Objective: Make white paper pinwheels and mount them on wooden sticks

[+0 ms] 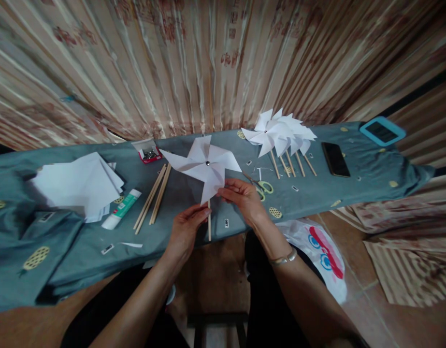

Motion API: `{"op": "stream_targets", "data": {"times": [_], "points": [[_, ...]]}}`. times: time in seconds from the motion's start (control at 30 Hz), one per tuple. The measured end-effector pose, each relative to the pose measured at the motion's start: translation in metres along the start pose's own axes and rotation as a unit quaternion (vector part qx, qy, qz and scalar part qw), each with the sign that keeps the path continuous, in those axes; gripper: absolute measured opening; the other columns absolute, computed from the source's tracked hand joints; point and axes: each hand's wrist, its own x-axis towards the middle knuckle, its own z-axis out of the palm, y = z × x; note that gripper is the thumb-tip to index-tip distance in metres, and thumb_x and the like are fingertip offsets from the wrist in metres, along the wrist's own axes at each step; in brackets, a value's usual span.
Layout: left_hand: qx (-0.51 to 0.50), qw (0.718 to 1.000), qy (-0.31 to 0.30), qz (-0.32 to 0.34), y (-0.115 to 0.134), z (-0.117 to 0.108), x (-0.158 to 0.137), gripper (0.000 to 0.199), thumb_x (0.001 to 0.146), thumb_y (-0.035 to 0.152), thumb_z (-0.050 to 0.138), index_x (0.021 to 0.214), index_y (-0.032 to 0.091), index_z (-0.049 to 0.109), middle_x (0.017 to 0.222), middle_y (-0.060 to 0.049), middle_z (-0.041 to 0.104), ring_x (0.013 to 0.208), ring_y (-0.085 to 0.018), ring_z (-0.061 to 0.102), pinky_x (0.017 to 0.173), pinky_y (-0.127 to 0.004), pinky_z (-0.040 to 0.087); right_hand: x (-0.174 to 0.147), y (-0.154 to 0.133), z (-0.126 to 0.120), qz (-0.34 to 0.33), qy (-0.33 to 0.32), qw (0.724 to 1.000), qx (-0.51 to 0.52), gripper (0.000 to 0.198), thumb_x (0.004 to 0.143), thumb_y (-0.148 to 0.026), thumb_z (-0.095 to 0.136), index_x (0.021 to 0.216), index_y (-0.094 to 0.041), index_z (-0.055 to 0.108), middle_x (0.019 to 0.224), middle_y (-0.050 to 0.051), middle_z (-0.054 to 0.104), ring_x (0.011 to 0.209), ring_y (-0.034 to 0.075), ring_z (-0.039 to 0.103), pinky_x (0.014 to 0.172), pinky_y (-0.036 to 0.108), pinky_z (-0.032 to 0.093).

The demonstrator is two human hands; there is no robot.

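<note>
A white paper pinwheel [197, 165] with a shiny pin at its centre is held up in front of me. My left hand [188, 224] pinches its wooden stick [209, 227] just under the blades. With thumb and fingers, my right hand [242, 195] grips the edge of the lower right blade. Just beyond the right hand lie scissors [264, 186] with green handles, partly covered by it. Left of the pinwheel rest several loose wooden sticks [150, 198] and a small red box [150, 154] of metal pins, its lid up.
A stack of white paper [74, 183] and a glue stick [121, 209] lie at left. Several pinwheels [277, 130] overlap at the back right, near a phone [335, 159] and a blue-framed device [382, 130]. Paper scraps dot the cloth [244, 220]; a plastic bag [317, 256] sits below.
</note>
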Motion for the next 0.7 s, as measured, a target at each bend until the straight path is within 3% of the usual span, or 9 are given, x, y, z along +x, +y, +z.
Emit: {"op": "stream_targets", "data": {"times": [0.23, 0.37, 0.53, 0.63, 0.7], "points": [[0.012, 1.000, -0.016, 0.001, 0.001, -0.001, 0.001, 0.037, 0.040, 0.032, 0.093, 0.070, 0.017, 0.078, 0.067, -0.001, 0.072, 0.061, -0.009, 0.055, 0.064, -0.021, 0.044, -0.004, 0.005, -0.001, -0.023, -0.019, 0.995, -0.096, 0.040, 0.057, -0.055, 0.083, 0.067, -0.020, 0.065, 0.057, -0.002, 0.066, 0.050, 0.011, 0.052, 0.050, 0.025, 0.039], [0.010, 1.000, -0.009, -0.001, -0.001, -0.004, 0.002, 0.037, 0.039, 0.034, 0.093, 0.070, 0.019, 0.078, 0.067, 0.000, 0.072, 0.062, -0.009, 0.056, 0.063, -0.020, 0.044, -0.003, -0.008, -0.019, -0.106, 0.040, 0.983, -0.142, 0.035, 0.069, -0.052, 0.076, 0.063, -0.020, 0.066, 0.051, -0.003, 0.062, 0.043, 0.008, 0.040, 0.044, 0.024, 0.032], [0.025, 1.000, -0.017, -0.003, -0.004, -0.005, 0.000, 0.037, 0.041, 0.036, 0.093, 0.070, 0.019, 0.078, 0.070, -0.001, 0.073, 0.065, -0.009, 0.058, 0.065, -0.021, 0.045, 0.013, -0.016, -0.044, -0.202, 0.165, 0.963, -0.063, 0.031, 0.060, -0.041, 0.083, 0.081, -0.022, 0.069, 0.072, -0.001, 0.072, 0.067, 0.013, 0.063, 0.068, 0.028, 0.050], [0.032, 0.999, -0.022, -0.007, -0.004, -0.005, -0.002, 0.036, 0.041, 0.036, 0.093, 0.070, 0.020, 0.078, 0.071, -0.002, 0.074, 0.066, -0.010, 0.058, 0.066, -0.021, 0.045, 0.022, -0.013, -0.049, -0.212, 0.167, 0.961, -0.059, 0.037, 0.058, -0.040, 0.084, 0.088, -0.023, 0.070, 0.085, 0.002, 0.075, 0.083, 0.017, 0.067, 0.079, 0.032, 0.052], [0.039, 0.999, -0.021, -0.010, -0.004, -0.005, -0.002, 0.036, 0.042, 0.036, 0.093, 0.070, 0.020, 0.078, 0.071, -0.002, 0.074, 0.066, -0.010, 0.058, 0.067, -0.022, 0.045, 0.025, -0.009, -0.048, -0.200, 0.156, 0.965, -0.070, 0.039, 0.059, -0.041, 0.083, 0.091, -0.022, 0.070, 0.084, 0.002, 0.074, 0.080, 0.017, 0.067, 0.076, 0.032, 0.053]]}}
